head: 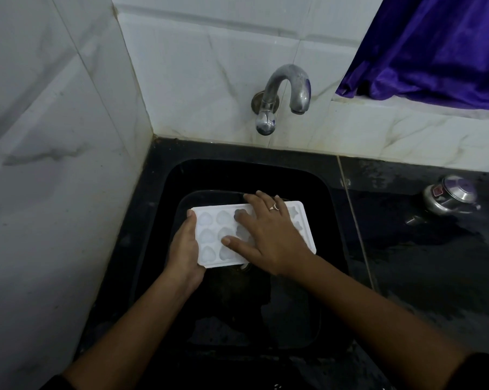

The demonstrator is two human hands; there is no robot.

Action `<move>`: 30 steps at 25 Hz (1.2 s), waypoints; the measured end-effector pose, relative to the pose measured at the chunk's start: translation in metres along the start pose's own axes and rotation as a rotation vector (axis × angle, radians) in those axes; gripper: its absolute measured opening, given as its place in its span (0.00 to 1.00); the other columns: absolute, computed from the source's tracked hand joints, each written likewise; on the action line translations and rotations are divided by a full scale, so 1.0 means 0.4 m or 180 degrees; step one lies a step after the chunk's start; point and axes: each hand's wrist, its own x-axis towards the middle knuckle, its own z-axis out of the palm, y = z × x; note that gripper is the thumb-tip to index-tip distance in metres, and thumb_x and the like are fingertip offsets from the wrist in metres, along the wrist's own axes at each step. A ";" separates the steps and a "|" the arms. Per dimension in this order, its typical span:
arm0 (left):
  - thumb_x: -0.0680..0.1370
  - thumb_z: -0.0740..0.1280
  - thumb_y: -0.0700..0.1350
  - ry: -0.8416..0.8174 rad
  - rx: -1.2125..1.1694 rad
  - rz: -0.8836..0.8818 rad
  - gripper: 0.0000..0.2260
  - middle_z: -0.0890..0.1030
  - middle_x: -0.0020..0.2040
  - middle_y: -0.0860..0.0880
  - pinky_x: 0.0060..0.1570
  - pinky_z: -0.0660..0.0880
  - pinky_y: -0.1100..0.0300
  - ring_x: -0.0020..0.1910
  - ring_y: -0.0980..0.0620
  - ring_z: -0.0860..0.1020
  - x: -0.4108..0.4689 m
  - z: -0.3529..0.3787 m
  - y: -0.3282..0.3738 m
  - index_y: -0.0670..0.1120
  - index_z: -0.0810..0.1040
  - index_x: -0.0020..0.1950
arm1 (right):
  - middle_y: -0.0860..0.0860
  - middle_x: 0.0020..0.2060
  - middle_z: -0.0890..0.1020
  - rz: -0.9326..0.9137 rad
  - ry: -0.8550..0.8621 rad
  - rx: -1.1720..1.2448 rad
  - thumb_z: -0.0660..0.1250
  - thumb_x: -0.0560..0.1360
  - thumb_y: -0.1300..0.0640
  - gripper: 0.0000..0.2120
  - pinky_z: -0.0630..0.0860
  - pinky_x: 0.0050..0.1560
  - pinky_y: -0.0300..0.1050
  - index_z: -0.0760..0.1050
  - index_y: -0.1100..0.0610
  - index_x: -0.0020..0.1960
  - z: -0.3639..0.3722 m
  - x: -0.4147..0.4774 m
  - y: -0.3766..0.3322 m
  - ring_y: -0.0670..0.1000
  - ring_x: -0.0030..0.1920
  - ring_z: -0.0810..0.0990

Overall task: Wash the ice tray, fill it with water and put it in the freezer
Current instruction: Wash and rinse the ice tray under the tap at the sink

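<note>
White plastic, the ice tray [208,220] is being gripped at its end by the left hand [185,249] and rubbed by the flat, spread-fingered right hand [268,237], over the sink [293,305] below both hands. Washing is seemingly being done; filling and freezing are being left for later

The tiled wall [55,192] is boxing in the sink [316,187] on the left, the tap [285,94] is hanging over its far edge, and the ice tray [209,220] is filling the middle. The counter [406,263] on the right is lying open, just a metal pot [450,197] near the back.
</note>
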 end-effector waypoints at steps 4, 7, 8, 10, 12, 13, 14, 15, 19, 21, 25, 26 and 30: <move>0.85 0.56 0.64 -0.0025 0.0006 -0.0036 0.29 0.85 0.61 0.37 0.61 0.80 0.39 0.60 0.35 0.85 0.003 -0.002 -0.010 0.42 0.80 0.69 | 0.56 0.78 0.67 0.0114 -0.0007 -0.0013 0.49 0.80 0.28 0.30 0.49 0.79 0.67 0.80 0.44 0.64 -0.010 0.008 0.005 0.59 0.80 0.58; 0.85 0.56 0.64 -0.0023 -0.0002 -0.0040 0.29 0.85 0.61 0.36 0.61 0.80 0.39 0.60 0.34 0.84 0.002 -0.003 -0.009 0.42 0.80 0.68 | 0.57 0.78 0.67 -0.0005 -0.0036 -0.0022 0.49 0.79 0.27 0.32 0.48 0.80 0.65 0.78 0.47 0.65 -0.001 -0.001 0.001 0.59 0.80 0.58; 0.85 0.56 0.64 0.0001 0.0004 -0.0035 0.29 0.86 0.60 0.37 0.60 0.80 0.40 0.60 0.35 0.84 0.003 -0.006 -0.010 0.42 0.80 0.68 | 0.56 0.78 0.67 -0.0042 -0.0077 -0.0064 0.48 0.79 0.27 0.33 0.47 0.80 0.64 0.78 0.46 0.66 -0.003 -0.002 0.005 0.59 0.80 0.58; 0.86 0.55 0.64 -0.0037 0.0018 -0.0017 0.29 0.85 0.61 0.37 0.63 0.79 0.38 0.60 0.34 0.84 0.004 -0.006 -0.014 0.42 0.80 0.69 | 0.56 0.78 0.67 0.0055 -0.0068 -0.0044 0.48 0.80 0.28 0.31 0.47 0.80 0.65 0.79 0.44 0.64 -0.011 0.002 0.010 0.59 0.80 0.58; 0.85 0.56 0.64 -0.0061 -0.0029 -0.0034 0.30 0.85 0.62 0.36 0.67 0.76 0.35 0.62 0.34 0.83 0.005 -0.002 -0.018 0.41 0.80 0.69 | 0.56 0.77 0.68 0.0128 0.0000 0.0038 0.49 0.80 0.28 0.31 0.49 0.80 0.65 0.80 0.46 0.63 -0.007 0.002 0.004 0.59 0.80 0.59; 0.85 0.56 0.64 -0.0037 -0.0043 -0.0031 0.29 0.85 0.61 0.36 0.67 0.76 0.35 0.62 0.34 0.83 0.002 0.000 -0.016 0.41 0.80 0.69 | 0.57 0.77 0.68 0.0080 -0.0003 0.0046 0.49 0.79 0.27 0.32 0.49 0.80 0.65 0.79 0.47 0.64 -0.001 -0.002 0.000 0.59 0.80 0.59; 0.85 0.57 0.63 0.0004 -0.0028 -0.0010 0.29 0.85 0.61 0.36 0.66 0.77 0.36 0.61 0.34 0.84 0.001 0.000 -0.015 0.41 0.80 0.68 | 0.57 0.77 0.68 0.0009 -0.0024 0.0023 0.49 0.79 0.27 0.33 0.49 0.80 0.64 0.78 0.47 0.66 0.003 -0.006 -0.001 0.59 0.80 0.59; 0.85 0.57 0.63 0.0037 -0.0012 0.0002 0.28 0.85 0.60 0.36 0.64 0.79 0.37 0.60 0.34 0.84 0.001 -0.002 -0.016 0.41 0.81 0.67 | 0.56 0.77 0.68 -0.0029 -0.0051 -0.0002 0.48 0.79 0.27 0.33 0.48 0.80 0.64 0.78 0.46 0.66 0.002 -0.009 0.003 0.59 0.80 0.58; 0.86 0.56 0.63 0.0018 -0.0044 0.0015 0.28 0.86 0.59 0.36 0.63 0.79 0.37 0.59 0.34 0.84 -0.003 0.004 -0.018 0.41 0.81 0.68 | 0.56 0.77 0.68 0.0148 -0.0007 0.0083 0.50 0.80 0.28 0.31 0.49 0.80 0.65 0.79 0.45 0.65 -0.006 -0.007 0.005 0.59 0.80 0.58; 0.85 0.57 0.63 0.0027 -0.0065 -0.0014 0.28 0.86 0.60 0.36 0.65 0.78 0.36 0.60 0.34 0.84 -0.006 0.008 -0.015 0.41 0.81 0.67 | 0.57 0.77 0.68 0.0027 -0.0030 0.0014 0.50 0.80 0.27 0.32 0.48 0.80 0.64 0.76 0.47 0.68 0.003 -0.015 0.005 0.59 0.80 0.59; 0.85 0.56 0.64 0.0010 -0.0049 -0.0021 0.29 0.85 0.61 0.37 0.64 0.78 0.37 0.60 0.34 0.84 0.002 0.005 -0.020 0.42 0.81 0.68 | 0.56 0.77 0.68 0.0094 0.0003 -0.0006 0.48 0.80 0.28 0.30 0.48 0.80 0.66 0.79 0.44 0.65 -0.011 -0.007 0.015 0.59 0.80 0.58; 0.85 0.56 0.63 -0.0018 -0.0078 -0.0027 0.29 0.85 0.62 0.36 0.65 0.78 0.36 0.61 0.34 0.84 0.001 0.007 -0.020 0.41 0.80 0.68 | 0.56 0.77 0.68 0.0118 0.0018 0.0012 0.48 0.80 0.28 0.31 0.49 0.80 0.66 0.79 0.45 0.64 -0.009 -0.007 0.011 0.59 0.80 0.58; 0.85 0.57 0.63 0.0047 -0.0015 -0.0005 0.28 0.86 0.59 0.37 0.62 0.80 0.39 0.59 0.35 0.85 -0.003 0.006 -0.016 0.42 0.81 0.67 | 0.56 0.77 0.68 -0.0047 -0.0019 -0.0078 0.48 0.80 0.28 0.32 0.48 0.80 0.65 0.77 0.45 0.68 -0.003 -0.018 0.017 0.59 0.80 0.58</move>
